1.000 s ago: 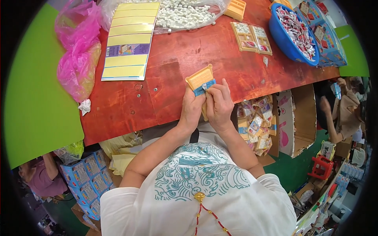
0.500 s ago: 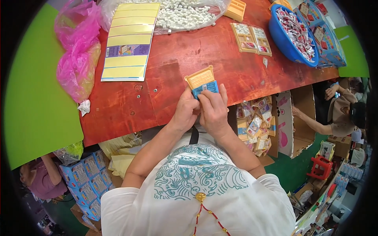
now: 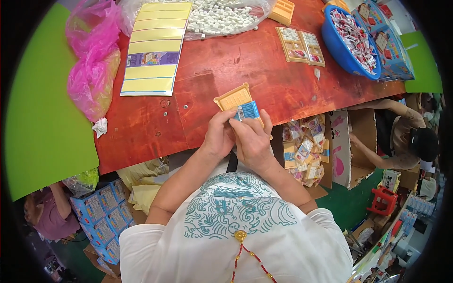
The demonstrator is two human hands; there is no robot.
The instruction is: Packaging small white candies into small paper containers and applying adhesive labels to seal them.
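Just above the table's near edge I hold a tan plastic case with a moulded back. Around its lower right part lies a blue printed label. My left hand grips the case from the left, its thumb at the label's edge. From the right, my right hand closes on the label and case with its fingers bent. The case's lower end is hidden behind my fingers. A sheet of yellow label strips, one strip printed purple, lies farther off on the left.
White small blocks fill a clear bag at the back. An open tan case stands near a blue basin of small packets. Pink bags lie left. Below the right edge, a box holds filled cases; a co-worker reaches into another box.
The case has turned anticlockwise and shifted slightly left in my hands. The label now sits more to its right side. The co-worker on the right has leaned farther into view.
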